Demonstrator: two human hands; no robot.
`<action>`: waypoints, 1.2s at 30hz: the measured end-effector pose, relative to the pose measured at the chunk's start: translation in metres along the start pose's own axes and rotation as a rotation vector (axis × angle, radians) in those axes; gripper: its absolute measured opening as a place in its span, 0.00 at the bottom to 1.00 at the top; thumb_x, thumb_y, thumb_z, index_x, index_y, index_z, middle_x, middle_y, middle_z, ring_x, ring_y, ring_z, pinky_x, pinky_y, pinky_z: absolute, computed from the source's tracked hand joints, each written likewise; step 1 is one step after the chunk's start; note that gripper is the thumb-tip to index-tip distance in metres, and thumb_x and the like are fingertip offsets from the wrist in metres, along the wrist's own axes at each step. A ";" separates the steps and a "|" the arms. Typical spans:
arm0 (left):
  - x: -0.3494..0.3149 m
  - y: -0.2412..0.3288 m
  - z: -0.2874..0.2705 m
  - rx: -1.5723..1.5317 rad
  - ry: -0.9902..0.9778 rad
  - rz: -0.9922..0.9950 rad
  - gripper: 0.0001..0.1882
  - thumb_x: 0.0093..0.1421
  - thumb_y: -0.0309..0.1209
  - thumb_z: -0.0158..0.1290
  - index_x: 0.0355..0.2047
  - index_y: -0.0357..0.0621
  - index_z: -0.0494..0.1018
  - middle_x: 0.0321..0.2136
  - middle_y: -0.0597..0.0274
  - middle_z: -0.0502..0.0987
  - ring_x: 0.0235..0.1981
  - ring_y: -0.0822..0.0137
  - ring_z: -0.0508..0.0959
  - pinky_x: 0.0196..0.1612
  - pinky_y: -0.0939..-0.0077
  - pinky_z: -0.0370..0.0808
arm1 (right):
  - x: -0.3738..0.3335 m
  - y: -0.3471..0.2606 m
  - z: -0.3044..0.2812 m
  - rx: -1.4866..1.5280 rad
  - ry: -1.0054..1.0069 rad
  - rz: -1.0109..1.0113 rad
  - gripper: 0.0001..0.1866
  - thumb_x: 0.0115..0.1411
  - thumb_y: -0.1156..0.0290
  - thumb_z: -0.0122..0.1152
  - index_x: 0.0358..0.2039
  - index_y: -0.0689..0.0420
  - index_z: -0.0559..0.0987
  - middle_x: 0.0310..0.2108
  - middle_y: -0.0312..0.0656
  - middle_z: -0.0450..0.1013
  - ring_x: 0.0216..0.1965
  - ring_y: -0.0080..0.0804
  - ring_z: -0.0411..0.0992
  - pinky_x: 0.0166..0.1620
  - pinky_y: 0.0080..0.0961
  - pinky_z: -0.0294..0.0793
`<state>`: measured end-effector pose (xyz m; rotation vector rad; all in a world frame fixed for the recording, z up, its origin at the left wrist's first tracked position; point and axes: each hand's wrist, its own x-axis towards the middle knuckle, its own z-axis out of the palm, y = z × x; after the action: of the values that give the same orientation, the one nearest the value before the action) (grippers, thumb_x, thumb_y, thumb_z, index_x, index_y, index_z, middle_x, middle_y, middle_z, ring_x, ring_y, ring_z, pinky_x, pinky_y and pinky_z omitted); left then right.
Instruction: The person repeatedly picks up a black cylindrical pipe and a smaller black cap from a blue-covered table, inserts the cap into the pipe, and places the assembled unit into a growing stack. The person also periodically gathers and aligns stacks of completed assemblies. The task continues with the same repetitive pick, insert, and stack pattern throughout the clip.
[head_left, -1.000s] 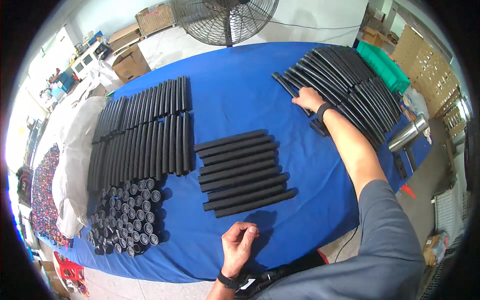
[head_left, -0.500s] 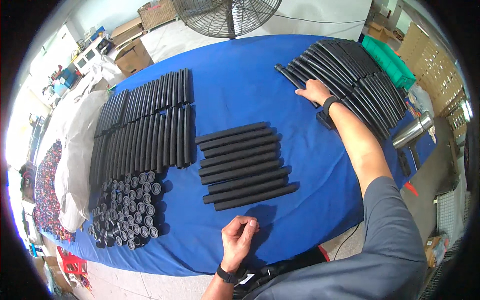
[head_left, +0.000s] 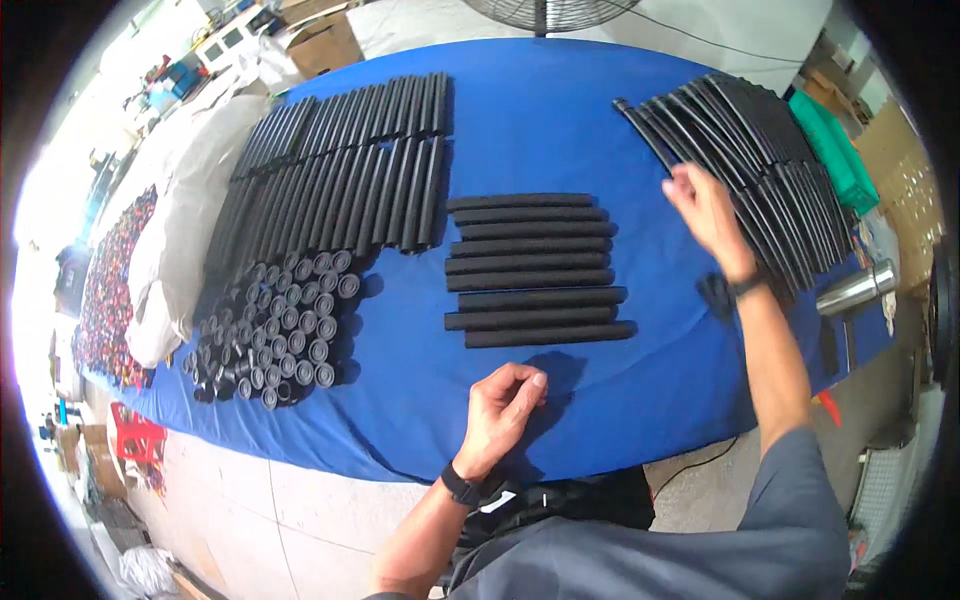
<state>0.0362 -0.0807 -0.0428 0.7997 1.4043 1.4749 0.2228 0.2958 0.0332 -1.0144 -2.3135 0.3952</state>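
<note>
My right hand reaches to the left edge of a fanned stack of glossy black tubes. Its bent fingers close on the near end of the outermost black tube, which the hand partly hides. Low in the middle, my left hand hovers by the table's near edge, fingers curled and thumb against them, with nothing showing in it. Just beyond it several matte black foam-like tubes lie side by side, roughly crosswise. A small dark block rests by my right wrist.
Rows of black tubes and many round black caps cover the left of the blue cloth. A pale sheet lies beside them. At right are a green bin and a shiny metal cylinder. A fan stands behind.
The view has shifted, so the table appears higher and further right. My right hand has drawn slightly toward me along the outermost tube. My left hand stays curled near the front edge.
</note>
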 end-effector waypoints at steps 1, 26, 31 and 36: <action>0.000 -0.001 0.000 -0.002 -0.002 0.001 0.09 0.71 0.30 0.56 0.39 0.34 0.78 0.32 0.62 0.81 0.33 0.74 0.79 0.41 0.77 0.78 | -0.031 -0.032 -0.003 0.036 -0.023 -0.031 0.18 0.64 0.64 0.66 0.47 0.64 0.79 0.38 0.50 0.79 0.39 0.43 0.80 0.43 0.36 0.79; 0.002 0.008 0.013 0.007 0.016 0.021 0.09 0.70 0.30 0.56 0.36 0.34 0.78 0.29 0.60 0.81 0.31 0.72 0.79 0.39 0.76 0.77 | 0.066 0.063 0.031 -0.631 -0.219 0.120 0.45 0.68 0.41 0.52 0.75 0.56 0.53 0.76 0.56 0.45 0.76 0.59 0.43 0.74 0.59 0.43; 0.002 0.011 0.019 0.045 0.019 -0.002 0.08 0.70 0.28 0.55 0.36 0.34 0.77 0.29 0.61 0.81 0.31 0.73 0.78 0.39 0.77 0.76 | 0.073 0.100 0.046 -0.645 -0.226 0.230 0.49 0.67 0.35 0.48 0.74 0.61 0.53 0.75 0.52 0.50 0.75 0.56 0.46 0.74 0.57 0.43; 0.004 0.005 0.015 0.157 0.011 0.029 0.07 0.69 0.26 0.55 0.34 0.34 0.78 0.28 0.61 0.81 0.29 0.73 0.78 0.36 0.78 0.76 | 0.088 0.106 0.043 -0.640 -0.256 0.141 0.51 0.63 0.34 0.54 0.73 0.61 0.55 0.71 0.57 0.54 0.72 0.53 0.52 0.70 0.52 0.53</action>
<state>0.0476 -0.0714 -0.0361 0.9144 1.5362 1.4055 0.2097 0.4305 -0.0170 -1.5027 -2.6770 -0.2007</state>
